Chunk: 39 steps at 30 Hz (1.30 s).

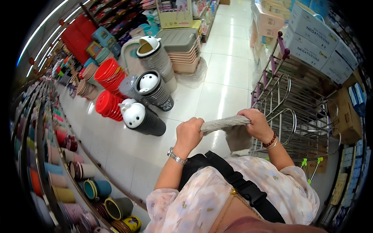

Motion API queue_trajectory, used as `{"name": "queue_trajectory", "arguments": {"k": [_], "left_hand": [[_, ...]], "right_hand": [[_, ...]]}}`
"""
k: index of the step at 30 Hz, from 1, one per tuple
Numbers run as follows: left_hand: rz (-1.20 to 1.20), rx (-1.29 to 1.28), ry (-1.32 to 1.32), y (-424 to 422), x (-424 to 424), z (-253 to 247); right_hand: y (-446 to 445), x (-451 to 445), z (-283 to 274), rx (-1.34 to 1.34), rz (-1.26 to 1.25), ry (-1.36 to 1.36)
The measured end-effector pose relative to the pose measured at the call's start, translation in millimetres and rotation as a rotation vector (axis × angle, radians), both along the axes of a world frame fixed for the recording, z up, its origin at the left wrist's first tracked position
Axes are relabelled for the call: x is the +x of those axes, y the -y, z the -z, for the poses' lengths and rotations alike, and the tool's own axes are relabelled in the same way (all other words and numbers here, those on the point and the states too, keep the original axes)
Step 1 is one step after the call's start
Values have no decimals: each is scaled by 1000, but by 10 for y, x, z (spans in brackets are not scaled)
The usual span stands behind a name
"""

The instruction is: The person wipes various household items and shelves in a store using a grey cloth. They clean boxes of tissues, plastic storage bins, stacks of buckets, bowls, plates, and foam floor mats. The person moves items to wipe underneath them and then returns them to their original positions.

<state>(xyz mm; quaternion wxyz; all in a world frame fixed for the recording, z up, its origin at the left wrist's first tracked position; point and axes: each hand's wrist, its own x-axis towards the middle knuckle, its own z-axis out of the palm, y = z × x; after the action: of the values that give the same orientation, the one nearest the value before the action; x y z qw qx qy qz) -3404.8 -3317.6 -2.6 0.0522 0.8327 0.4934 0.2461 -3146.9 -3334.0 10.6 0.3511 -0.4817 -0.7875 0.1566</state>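
Observation:
A grey cloth is stretched between my two hands above the tiled floor, its middle twisted into a thick roll. My left hand is closed around one end of the roll. Around the other end, my right hand makes a fist. From the roll near my right hand, a loose flap of the cloth hangs down. A metal watch is on my left wrist, and a beaded bracelet and a bangle are on my right.
Stacked dark bins with white animal-shaped lids and red buckets stand ahead on the left. A metal rack is close on my right, with white cartons behind. Shelves on the left hold several plastic bins. Tiled floor runs between.

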Motion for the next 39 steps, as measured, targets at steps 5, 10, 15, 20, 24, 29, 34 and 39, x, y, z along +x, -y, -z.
{"name": "queue_trajectory", "arguments": {"k": [5,10,15,20,24,29,34,39], "left_hand": [[197,-188,497,-1327,40,137],[298,-625,879,-2398,285,87],[181,-386,556,-3529,338,11],[131,-225,84,-4422,166,165],[354,-413,441,-5011,524,159],[226,-565,573,-6175,606,270],[164,-344,733,-7591,285,566],[415,-320,626,-8369,573,150]], "right_hand": [[-709,50,-6,-435,122,-272],[-1593,147,63,-811,24,-31],[-2945,459,524,-207,249,133],[-4251,360,108,-271,175,-307],[-5132,-48,57,-138,-127,-263],[-6181,-111,308,-128,-104,-211],[-6999,91,902,-480,26,-289],[-7687,-344,979,-1229,-169,-1663]]}}
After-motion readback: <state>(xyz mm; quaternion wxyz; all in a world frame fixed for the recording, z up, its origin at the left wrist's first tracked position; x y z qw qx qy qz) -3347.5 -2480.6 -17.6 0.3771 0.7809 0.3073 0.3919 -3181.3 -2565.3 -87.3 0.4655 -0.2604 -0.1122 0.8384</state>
